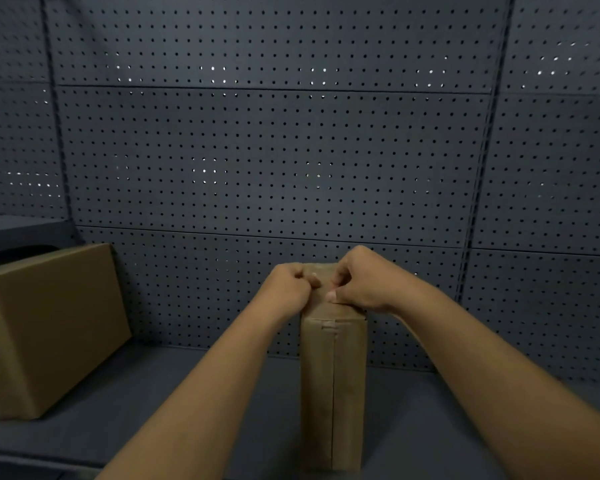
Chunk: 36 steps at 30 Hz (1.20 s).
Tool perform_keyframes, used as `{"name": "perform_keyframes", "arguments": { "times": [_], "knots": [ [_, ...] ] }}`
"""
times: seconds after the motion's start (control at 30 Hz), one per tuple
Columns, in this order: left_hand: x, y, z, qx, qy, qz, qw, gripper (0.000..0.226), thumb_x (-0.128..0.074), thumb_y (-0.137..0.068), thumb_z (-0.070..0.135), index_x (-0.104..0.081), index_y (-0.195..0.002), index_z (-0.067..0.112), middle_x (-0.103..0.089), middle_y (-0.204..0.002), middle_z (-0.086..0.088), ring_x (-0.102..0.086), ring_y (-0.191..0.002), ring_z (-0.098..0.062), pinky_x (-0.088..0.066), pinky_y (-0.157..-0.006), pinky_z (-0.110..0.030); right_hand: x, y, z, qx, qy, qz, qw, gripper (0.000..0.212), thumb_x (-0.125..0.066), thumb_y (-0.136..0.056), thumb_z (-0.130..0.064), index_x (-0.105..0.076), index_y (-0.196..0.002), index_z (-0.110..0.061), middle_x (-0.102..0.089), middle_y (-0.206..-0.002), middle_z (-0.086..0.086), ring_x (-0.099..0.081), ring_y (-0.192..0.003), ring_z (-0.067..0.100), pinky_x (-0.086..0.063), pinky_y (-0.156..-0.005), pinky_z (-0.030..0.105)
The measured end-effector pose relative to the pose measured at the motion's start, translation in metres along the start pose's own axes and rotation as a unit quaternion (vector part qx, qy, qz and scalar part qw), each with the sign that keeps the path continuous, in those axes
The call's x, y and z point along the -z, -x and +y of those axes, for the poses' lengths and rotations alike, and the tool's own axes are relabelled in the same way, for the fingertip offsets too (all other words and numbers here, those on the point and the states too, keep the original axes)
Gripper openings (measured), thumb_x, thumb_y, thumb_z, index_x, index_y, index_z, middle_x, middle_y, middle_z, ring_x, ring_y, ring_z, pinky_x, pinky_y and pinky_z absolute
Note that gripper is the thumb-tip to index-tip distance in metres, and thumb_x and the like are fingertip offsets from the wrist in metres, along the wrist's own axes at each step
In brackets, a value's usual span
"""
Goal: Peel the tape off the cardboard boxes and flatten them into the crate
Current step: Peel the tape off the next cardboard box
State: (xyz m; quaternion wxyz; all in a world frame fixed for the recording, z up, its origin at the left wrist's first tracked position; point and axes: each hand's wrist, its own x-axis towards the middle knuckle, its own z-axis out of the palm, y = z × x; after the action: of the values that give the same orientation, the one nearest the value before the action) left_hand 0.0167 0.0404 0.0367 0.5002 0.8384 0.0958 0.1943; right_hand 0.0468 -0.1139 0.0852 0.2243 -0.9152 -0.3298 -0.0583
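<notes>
A tall narrow cardboard box (pixel 333 389) stands upright on the dark shelf, in the lower middle of the view. Brown tape (pixel 327 323) runs over its top and down the near face. My left hand (pixel 290 285) sits at the box's top left edge with its fingers curled against the top. My right hand (pixel 357 282) grips the top right of the box, thumb laid along the near top edge. Fingertips of both hands meet over the taped top seam; whether they pinch the tape is hidden. No crate is in view.
A larger shut cardboard box (pixel 49 327) stands on the shelf (pixel 194 403) at the left. A dark pegboard wall (pixel 274 161) closes the back and sides. A dark ledge (pixel 18 230) juts out at the far left above the large box.
</notes>
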Motion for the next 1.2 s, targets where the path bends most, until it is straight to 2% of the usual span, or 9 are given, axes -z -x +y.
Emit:
{"name": "perform_keyframes", "arguments": {
  "times": [0.17, 0.27, 0.37, 0.53, 0.63, 0.73, 0.87, 0.97, 1.2],
  "knots": [
    [-0.009, -0.013, -0.001, 0.022, -0.010, -0.041, 0.999, 0.026, -0.038, -0.109, 0.018, -0.058, -0.125, 0.016, -0.059, -0.118, -0.004, -0.057, -0.103, -0.018, -0.047, -0.076, -0.028, -0.001, 0.002, 0.007, 0.010, 0.000, 0.005, 1.000, 0.009, -0.078, -0.090, -0.021, -0.075, -0.082, -0.016, -0.072, -0.081, -0.001, -0.067, -0.078, 0.014, -0.057, -0.073, 0.034],
    [-0.012, -0.029, -0.010, 0.027, -0.004, -0.071, 0.997, 0.047, -0.038, -0.098, 0.015, -0.065, -0.136, 0.019, -0.063, -0.136, -0.007, -0.058, -0.126, -0.023, -0.050, -0.107, -0.040, 0.001, 0.003, 0.012, 0.033, 0.002, 0.000, 0.999, 0.011, -0.077, -0.090, -0.022, -0.074, -0.080, -0.022, -0.069, -0.078, -0.009, -0.062, -0.074, 0.004, -0.046, -0.064, 0.022],
    [-0.011, -0.052, -0.016, 0.057, -0.002, -0.069, 0.996, 0.055, -0.038, -0.082, 0.018, -0.072, -0.125, 0.023, -0.065, -0.136, -0.006, -0.059, -0.126, -0.025, -0.046, -0.112, -0.048, 0.007, 0.000, 0.012, 0.052, 0.015, -0.023, 0.998, 0.005, -0.077, -0.090, -0.022, -0.077, -0.086, -0.023, -0.070, -0.083, -0.011, -0.063, -0.080, 0.002, -0.046, -0.068, 0.019],
    [-0.008, -0.019, 0.011, 0.111, 0.130, -0.062, 0.983, 0.024, -0.054, -0.099, 0.021, -0.073, -0.112, 0.017, -0.070, -0.115, -0.012, -0.065, -0.105, -0.028, -0.054, -0.094, -0.042, 0.012, -0.006, 0.008, 0.096, 0.056, -0.072, 0.991, 0.004, -0.072, -0.095, -0.020, -0.072, -0.096, -0.024, -0.062, -0.085, -0.013, -0.058, -0.080, 0.004, -0.040, -0.066, 0.022],
    [-0.018, -0.014, 0.006, 0.136, 0.201, -0.066, 0.968, 0.026, -0.049, -0.102, 0.020, -0.075, -0.095, 0.020, -0.076, -0.101, -0.015, -0.069, -0.093, -0.028, -0.055, -0.082, -0.039, 0.013, -0.009, 0.011, 0.109, 0.040, -0.114, 0.987, 0.020, -0.068, -0.098, -0.020, -0.073, -0.114, -0.030, -0.064, -0.098, -0.007, -0.063, -0.092, 0.011, -0.053, -0.083, 0.032],
    [-0.019, -0.017, 0.001, 0.124, 0.212, -0.043, 0.968, 0.040, -0.046, -0.107, 0.018, -0.072, -0.078, 0.027, -0.073, -0.076, -0.001, -0.065, -0.079, -0.018, -0.050, -0.063, -0.030, 0.016, -0.014, 0.022, 0.127, -0.026, -0.134, 0.982, 0.019, -0.072, -0.096, -0.020, -0.076, -0.112, -0.030, -0.067, -0.102, -0.004, -0.065, -0.096, 0.012, -0.054, -0.096, 0.038],
    [-0.017, -0.016, 0.000, 0.135, 0.213, -0.021, 0.968, 0.025, -0.044, -0.110, 0.022, -0.066, -0.098, 0.022, -0.065, -0.089, -0.003, -0.062, -0.079, -0.017, -0.049, -0.060, -0.029, 0.012, -0.022, 0.026, 0.127, -0.108, -0.136, 0.977, 0.012, -0.072, -0.096, -0.022, -0.080, -0.104, -0.027, -0.072, -0.105, 0.008, -0.066, -0.095, 0.017, -0.054, -0.097, 0.043],
    [-0.018, -0.018, -0.002, 0.131, 0.228, -0.022, 0.965, 0.028, -0.039, -0.111, 0.022, -0.066, -0.117, 0.022, -0.067, -0.093, -0.004, -0.064, -0.081, -0.018, -0.054, -0.064, -0.029, 0.005, -0.027, 0.024, 0.132, -0.137, -0.142, 0.971, 0.011, -0.073, -0.096, -0.025, -0.081, -0.104, -0.026, -0.076, -0.106, -0.005, -0.069, -0.104, 0.011, -0.056, -0.096, 0.031],
    [-0.018, -0.015, -0.003, 0.102, 0.211, -0.016, 0.972, 0.031, -0.036, -0.110, 0.019, -0.065, -0.121, 0.022, -0.069, -0.095, -0.003, -0.065, -0.084, -0.017, -0.055, -0.069, -0.029, -0.001, -0.030, 0.026, 0.147, -0.148, -0.131, 0.969, 0.009, -0.075, -0.094, -0.019, -0.081, -0.099, -0.023, -0.075, -0.100, 0.003, -0.068, -0.097, 0.017, -0.055, -0.089, 0.028]
  ]
}}
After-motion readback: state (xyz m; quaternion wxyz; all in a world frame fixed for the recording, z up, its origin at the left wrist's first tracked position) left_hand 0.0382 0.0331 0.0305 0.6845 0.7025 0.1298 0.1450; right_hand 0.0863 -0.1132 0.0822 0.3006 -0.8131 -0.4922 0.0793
